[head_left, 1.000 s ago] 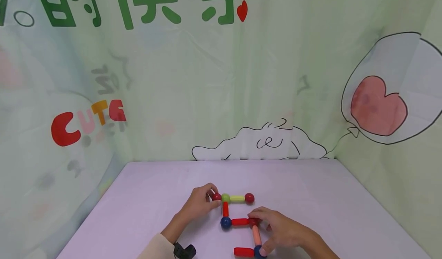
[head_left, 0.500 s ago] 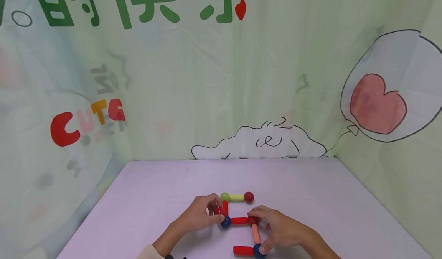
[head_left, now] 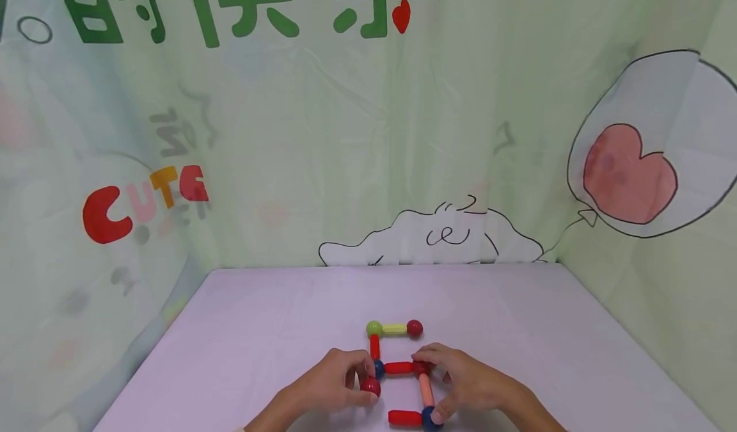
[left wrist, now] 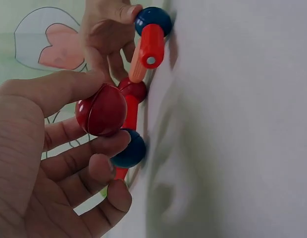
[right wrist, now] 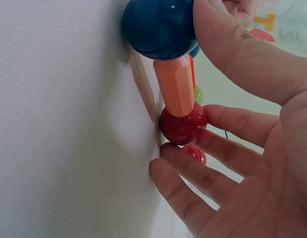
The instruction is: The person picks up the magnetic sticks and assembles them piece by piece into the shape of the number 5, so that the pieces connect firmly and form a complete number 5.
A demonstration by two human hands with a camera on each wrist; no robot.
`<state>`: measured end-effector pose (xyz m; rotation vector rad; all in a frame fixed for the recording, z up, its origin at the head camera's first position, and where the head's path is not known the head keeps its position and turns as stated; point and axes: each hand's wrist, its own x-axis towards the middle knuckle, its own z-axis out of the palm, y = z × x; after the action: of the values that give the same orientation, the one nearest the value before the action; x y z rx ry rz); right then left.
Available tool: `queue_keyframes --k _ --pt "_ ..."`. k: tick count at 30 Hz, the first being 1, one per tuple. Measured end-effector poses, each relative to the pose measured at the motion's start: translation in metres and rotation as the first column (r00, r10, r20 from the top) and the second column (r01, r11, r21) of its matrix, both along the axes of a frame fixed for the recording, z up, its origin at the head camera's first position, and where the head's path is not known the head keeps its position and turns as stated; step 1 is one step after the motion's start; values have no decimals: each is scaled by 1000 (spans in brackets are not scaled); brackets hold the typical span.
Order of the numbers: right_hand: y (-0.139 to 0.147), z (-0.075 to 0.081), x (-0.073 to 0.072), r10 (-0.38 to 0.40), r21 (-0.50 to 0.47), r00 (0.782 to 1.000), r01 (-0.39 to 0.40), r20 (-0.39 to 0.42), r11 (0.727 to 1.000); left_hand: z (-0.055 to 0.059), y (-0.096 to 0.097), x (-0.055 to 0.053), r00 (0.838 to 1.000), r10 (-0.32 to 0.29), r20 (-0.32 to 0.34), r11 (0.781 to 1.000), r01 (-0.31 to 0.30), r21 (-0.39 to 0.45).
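My left hand [head_left: 334, 381] pinches a loose red magnetic ball [head_left: 371, 388] between thumb and fingers, just in front of the figure's left blue ball [left wrist: 128, 149]. The figure is made of magnetic balls and rods: a green ball [head_left: 374, 328], a yellow rod [head_left: 395, 329], a far red ball [head_left: 414, 328], red rods and a salmon rod [right wrist: 174, 87]. My right hand [head_left: 475, 381] holds the figure's right side, thumb on the near blue ball [right wrist: 161, 27] and fingers at the middle red ball [right wrist: 180, 125]. A red rod [head_left: 405, 418] sticks out left from that near blue ball, its other end free.
The figure lies on a table with a pale lilac cloth [head_left: 259, 317]. Printed curtains [head_left: 345, 163] stand behind the table and at both sides.
My left hand has carried the red ball from beside the green ball toward me, past the left blue ball. The right hand keeps its place on the figure.
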<state>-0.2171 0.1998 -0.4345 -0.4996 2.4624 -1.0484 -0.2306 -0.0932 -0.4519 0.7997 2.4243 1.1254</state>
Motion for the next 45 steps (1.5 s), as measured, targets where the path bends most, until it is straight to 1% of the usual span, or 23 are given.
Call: queue_keyframes --k 4,9,12,15,17,21,26,30,31,34,37,38,40,43,45 --pt "2 -2 0 -4 6 1000 4 3 1000 -3 1 6 999 -21 35 1000 21 -5" --pt "5 -2 0 -11 4 1000 11 11 1000 -9 4 13 998 -29 51 1000 28 11" --pt "6 -2 1 -7 -2 1000 7 11 1000 -11 7 17 997 -20 74 1000 18 18" --pt "6 -1 1 -6 -3 1000 6 7 1000 -13 9 19 995 9 99 1000 -10 9" --pt "5 -1 1 -11 3 1000 11 1 1000 -13 10 20 995 24 94 1000 -24 -3" --pt "5 -1 0 -23 14 1000 23 -4 1000 -14 11 21 997 28 78 1000 -27 -13" --pt "5 -2 1 -18 -5 1000 18 8 1000 -14 10 21 995 -12 98 1000 11 10" --pt "6 -3 1 -4 -18 1000 4 6 1000 -16 7 20 992 -65 110 997 62 37" --pt "7 -3 1 -1 -19 1000 1 5 1000 -16 6 19 991 -82 109 996 79 29" --pt "6 -4 1 11 -21 1000 -11 -1 1000 -16 4 19 988 -109 110 994 105 41" --pt "7 -3 1 28 -17 1000 -29 -10 999 -15 2 18 990 -110 88 993 106 54" --pt "7 -2 1 36 -19 999 -37 -15 999 -14 2 17 992 -105 71 992 100 71" --pt "8 -1 1 49 -25 999 -49 -24 998 -12 1 15 996 -81 41 995 78 61" --pt "10 1 1 66 -46 996 -68 -53 997 -8 0 12 999 -13 -47 1000 13 -12" --pt "10 3 1 48 -37 996 -51 -81 998 -6 -2 8 994 28 -109 996 -38 -85"
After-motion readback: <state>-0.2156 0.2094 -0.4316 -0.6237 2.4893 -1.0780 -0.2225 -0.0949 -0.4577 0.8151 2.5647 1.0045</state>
